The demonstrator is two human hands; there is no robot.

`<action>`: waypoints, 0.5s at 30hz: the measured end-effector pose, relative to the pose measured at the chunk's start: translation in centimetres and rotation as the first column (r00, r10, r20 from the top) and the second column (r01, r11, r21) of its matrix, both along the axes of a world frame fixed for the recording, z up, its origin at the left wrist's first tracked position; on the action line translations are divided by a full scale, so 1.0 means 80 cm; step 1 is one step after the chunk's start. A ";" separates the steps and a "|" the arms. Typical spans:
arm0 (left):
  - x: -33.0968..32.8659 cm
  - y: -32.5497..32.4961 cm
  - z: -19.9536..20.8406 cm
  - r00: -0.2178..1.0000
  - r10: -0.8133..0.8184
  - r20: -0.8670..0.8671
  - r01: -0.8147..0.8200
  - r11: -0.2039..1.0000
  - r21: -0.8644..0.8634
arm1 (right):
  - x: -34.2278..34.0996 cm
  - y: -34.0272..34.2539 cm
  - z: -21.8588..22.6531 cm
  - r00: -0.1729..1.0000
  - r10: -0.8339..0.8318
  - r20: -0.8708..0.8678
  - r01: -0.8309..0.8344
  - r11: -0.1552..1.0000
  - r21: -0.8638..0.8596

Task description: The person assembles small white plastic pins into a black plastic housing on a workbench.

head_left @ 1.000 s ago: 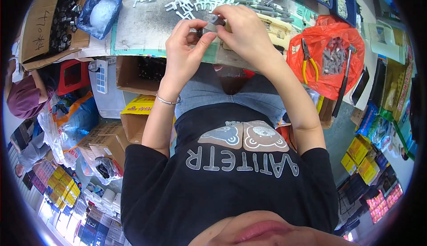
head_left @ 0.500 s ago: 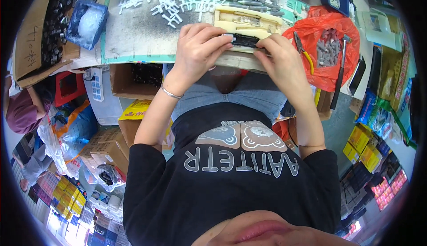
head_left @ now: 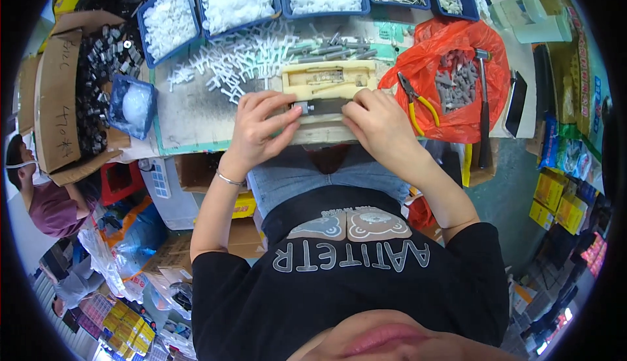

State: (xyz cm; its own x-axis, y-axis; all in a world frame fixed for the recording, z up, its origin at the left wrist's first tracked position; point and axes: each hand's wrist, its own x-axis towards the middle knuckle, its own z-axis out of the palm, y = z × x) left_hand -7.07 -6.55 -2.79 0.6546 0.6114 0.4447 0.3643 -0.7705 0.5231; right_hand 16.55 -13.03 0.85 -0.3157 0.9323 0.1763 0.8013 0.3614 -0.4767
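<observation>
Near the bench's front edge lies a cream fixture block (head_left: 292,79) with shaped hollows. A long dark bar-shaped part (head_left: 328,106) lies along its near side. My left hand (head_left: 262,129) is closed at the bar's left end, its thumb and fingers pinching a small light-grey piece (head_left: 303,107) there. My right hand (head_left: 382,126) is closed at the bar's right end, fingertips pressed together on it; they hide that end. Beyond the block are loose white branched plastic pieces (head_left: 243,60) and grey rod-like pieces (head_left: 336,52).
Blue bins (head_left: 324,13) of white and metal small parts line the back. At right are a red plastic bag (head_left: 418,50) of grey parts, yellow-handled pliers (head_left: 418,103), a hammer (head_left: 484,106) and a black phone-like slab (head_left: 516,103). At left, a cardboard box (head_left: 60,99) holds dark parts.
The view has tilted up, bringing more of the blue bins into sight. Both hands stay at the bar's ends; a light-grey piece now shows more clearly at my left fingertips.
</observation>
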 end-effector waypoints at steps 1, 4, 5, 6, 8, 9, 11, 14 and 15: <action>0.001 0.001 0.003 0.999 -0.005 -0.040 0.007 0.998 0.058 | 0.002 -0.001 -0.001 1.000 0.008 -0.002 -0.008 1.000 -0.004; 0.018 -0.010 0.023 0.974 0.018 -0.226 0.032 0.977 0.213 | 0.004 -0.001 -0.002 1.000 0.017 -0.019 -0.017 1.000 0.009; 0.024 -0.008 0.028 0.973 0.017 -0.229 0.036 0.973 0.227 | 0.005 -0.001 -0.002 0.999 0.021 -0.031 -0.021 1.000 -0.005; 0.031 -0.005 0.036 0.953 -0.015 -0.304 0.096 0.963 0.253 | 0.009 0.001 0.003 0.999 0.034 0.003 -0.033 0.999 -0.035; 0.043 0.009 0.055 0.934 -0.057 -0.353 0.153 0.955 0.252 | 0.025 0.016 0.013 0.996 0.034 -0.083 -0.039 0.997 -0.060; 0.052 0.024 0.064 0.936 -0.051 -0.349 0.150 0.953 0.263 | 0.035 0.028 0.017 0.985 0.027 -0.170 -0.045 0.994 -0.103; 0.073 0.055 0.078 0.979 0.129 -0.159 -0.081 0.957 0.279 | 0.063 0.065 0.029 0.954 -0.175 -0.245 0.183 0.983 0.009; 0.113 0.110 0.075 0.971 0.236 -0.040 -0.221 0.949 0.224 | 0.116 0.139 0.024 0.933 -0.360 0.024 0.334 0.887 0.320; 0.132 0.127 0.065 0.966 0.257 -0.038 -0.244 0.946 0.213 | 0.129 0.156 0.013 0.884 -0.436 0.169 0.353 0.859 0.370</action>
